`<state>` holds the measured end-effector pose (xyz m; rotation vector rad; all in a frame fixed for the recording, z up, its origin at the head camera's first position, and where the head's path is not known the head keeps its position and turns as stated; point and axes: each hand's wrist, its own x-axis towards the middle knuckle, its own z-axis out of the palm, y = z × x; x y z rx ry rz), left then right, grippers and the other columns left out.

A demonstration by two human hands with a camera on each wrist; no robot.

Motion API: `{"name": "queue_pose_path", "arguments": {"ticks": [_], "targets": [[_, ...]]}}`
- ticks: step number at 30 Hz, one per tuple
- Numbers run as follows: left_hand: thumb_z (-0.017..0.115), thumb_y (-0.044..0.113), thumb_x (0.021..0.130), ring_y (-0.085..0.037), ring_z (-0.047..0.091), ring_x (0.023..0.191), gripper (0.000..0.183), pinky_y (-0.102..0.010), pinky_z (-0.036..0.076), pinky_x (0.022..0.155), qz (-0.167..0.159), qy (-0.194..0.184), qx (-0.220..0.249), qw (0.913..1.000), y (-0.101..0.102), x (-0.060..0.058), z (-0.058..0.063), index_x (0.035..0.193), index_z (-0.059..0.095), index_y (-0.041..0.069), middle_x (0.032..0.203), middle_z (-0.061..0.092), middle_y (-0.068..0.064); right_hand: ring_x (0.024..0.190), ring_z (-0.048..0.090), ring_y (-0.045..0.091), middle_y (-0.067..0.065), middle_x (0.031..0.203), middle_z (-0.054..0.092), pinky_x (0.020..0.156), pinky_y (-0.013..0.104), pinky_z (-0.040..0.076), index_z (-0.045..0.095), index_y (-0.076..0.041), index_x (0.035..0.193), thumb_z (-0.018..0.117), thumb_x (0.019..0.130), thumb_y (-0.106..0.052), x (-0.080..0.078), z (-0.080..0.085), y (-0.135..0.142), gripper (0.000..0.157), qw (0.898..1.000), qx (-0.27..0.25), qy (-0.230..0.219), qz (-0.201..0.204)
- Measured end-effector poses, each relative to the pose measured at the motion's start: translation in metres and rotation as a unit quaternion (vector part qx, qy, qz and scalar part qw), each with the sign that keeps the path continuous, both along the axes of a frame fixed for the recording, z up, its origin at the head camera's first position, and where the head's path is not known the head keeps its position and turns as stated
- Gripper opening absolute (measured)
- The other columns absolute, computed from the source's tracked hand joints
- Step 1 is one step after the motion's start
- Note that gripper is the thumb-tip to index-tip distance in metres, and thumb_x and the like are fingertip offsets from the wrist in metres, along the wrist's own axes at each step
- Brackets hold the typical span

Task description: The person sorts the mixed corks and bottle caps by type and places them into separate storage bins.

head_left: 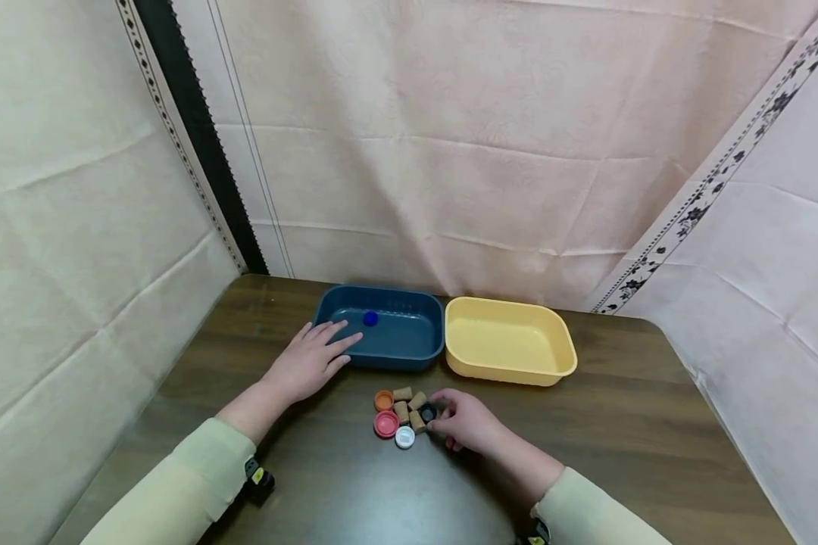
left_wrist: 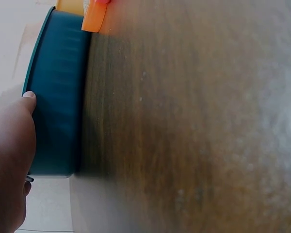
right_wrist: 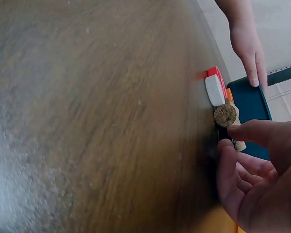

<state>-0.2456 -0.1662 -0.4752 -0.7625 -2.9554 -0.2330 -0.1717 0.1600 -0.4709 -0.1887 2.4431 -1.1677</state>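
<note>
- The step in hand appears to be the picking of the black cap (head_left: 428, 412) from the right edge of a small cluster on the table (head_left: 586, 469), on the near side of the two trays.
- The black cap is flanked by the thumb and curled fingers of the right hand (head_left: 470, 420), set as a pinch; how firmly it is gripped cannot be told.
- The left hand (head_left: 310, 359) is laid over the near left rim of the blue tray (head_left: 395, 362), its fingers straight and spread apart, with nothing held.
- For a clean lift, a rim pinch and a straight upward pull seem to be called for, so that the neighbours are not dragged along.
- The cap is crowded on its left by four corks (head_left: 401, 412); farther left an orange cap (head_left: 384, 400) and a red cap (head_left: 385, 424) are seen, with a white cap (head_left: 405, 437) at the near side.
- A blue cap (head_left: 370, 318) is contained in the blue tray; the yellow tray (head_left: 504, 374) is placed just to its right.
- The table is backed by pale cloth (head_left: 409, 189).
</note>
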Motion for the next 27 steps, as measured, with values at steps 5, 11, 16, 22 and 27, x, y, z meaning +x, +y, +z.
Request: {"name": "queue_pose_path", "arguments": {"ticks": [5,11,16,22,27], "targets": [[0.045,0.049,0.104,-0.034,0.028,0.146,0.053,-0.059,0.015,0.118,-0.003,0.000,0.000,1.0000,0.0013,0.0002,-0.0001,0.154,0.035,0.037,0.161,0.030,-0.006,0.052,0.058,0.018,0.006,0.072,0.061,0.051,0.034,0.054,0.062,-0.012,0.122,0.075,0.089,-0.016,0.0015,-0.0034,0.0001,0.036,1.000,0.005,0.001,-0.007],[0.044,0.050,0.103,-0.034,0.029,0.146,0.052,-0.059,0.016,0.118,-0.004,0.009,-0.003,0.9999,0.0004,-0.0007,-0.0004,0.154,0.036,0.037,0.161,0.031,-0.006,0.050,0.057,0.017,0.005,0.071,0.060,0.049,0.034,0.053,0.063,-0.012,0.120,0.076,0.087,-0.016,0.0017,-0.0040,-0.0022,0.035,1.000,0.010,0.016,-0.008],[0.045,0.050,0.103,-0.035,0.029,0.145,0.052,-0.059,0.016,0.118,-0.004,0.005,0.004,1.0000,-0.0001,-0.0006,-0.0003,0.153,0.038,0.036,0.160,0.031,-0.006,0.050,0.056,0.017,0.005,0.070,0.059,0.048,0.034,0.052,0.063,-0.013,0.120,0.077,0.087,-0.018,0.0025,-0.0033,-0.0035,0.037,1.000,0.017,0.018,-0.007],[0.043,0.050,0.104,-0.034,0.029,0.146,0.052,-0.058,0.015,0.118,-0.003,0.007,0.002,1.0000,0.0003,-0.0011,-0.0014,0.153,0.036,0.038,0.160,0.031,-0.006,0.050,0.056,0.018,0.005,0.070,0.059,0.047,0.034,0.051,0.062,-0.014,0.121,0.077,0.087,-0.020,0.0024,-0.0036,-0.0046,0.037,0.999,0.031,0.023,-0.007],[0.044,0.049,0.104,-0.034,0.029,0.146,0.052,-0.059,0.014,0.118,-0.004,0.006,0.004,1.0000,0.0005,-0.0007,-0.0009,0.153,0.036,0.037,0.160,0.032,-0.006,0.051,0.057,0.018,0.005,0.072,0.060,0.048,0.033,0.051,0.062,-0.015,0.120,0.077,0.087,-0.021,0.0011,-0.0035,-0.0053,0.036,0.999,0.035,0.022,-0.007]]}}
